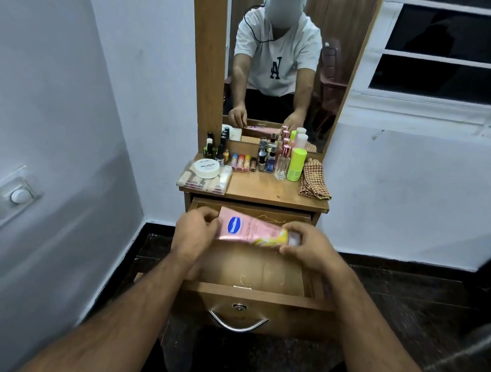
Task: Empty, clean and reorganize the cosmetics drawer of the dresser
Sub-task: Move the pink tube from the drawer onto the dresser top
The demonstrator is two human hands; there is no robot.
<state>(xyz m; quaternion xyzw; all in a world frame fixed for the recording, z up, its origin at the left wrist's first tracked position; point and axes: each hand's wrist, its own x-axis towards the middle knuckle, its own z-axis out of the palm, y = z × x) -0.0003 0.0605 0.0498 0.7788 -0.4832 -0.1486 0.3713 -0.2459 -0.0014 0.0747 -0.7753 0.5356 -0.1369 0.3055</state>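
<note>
Hands, left (195, 231) and right (307, 246), fingers curled around pink tube (252, 227) ends, over open drawer (259, 297) front half

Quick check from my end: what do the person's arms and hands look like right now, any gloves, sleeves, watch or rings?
Both forearms are bare up to the bottom of the frame, no sleeves showing there. The left hand and right hand wear no gloves, and no watch, bracelet or ring shows. In the mirror, the person wears a white short-sleeved T-shirt with a dark letter logo, and a thin black cable runs across its chest.
</note>
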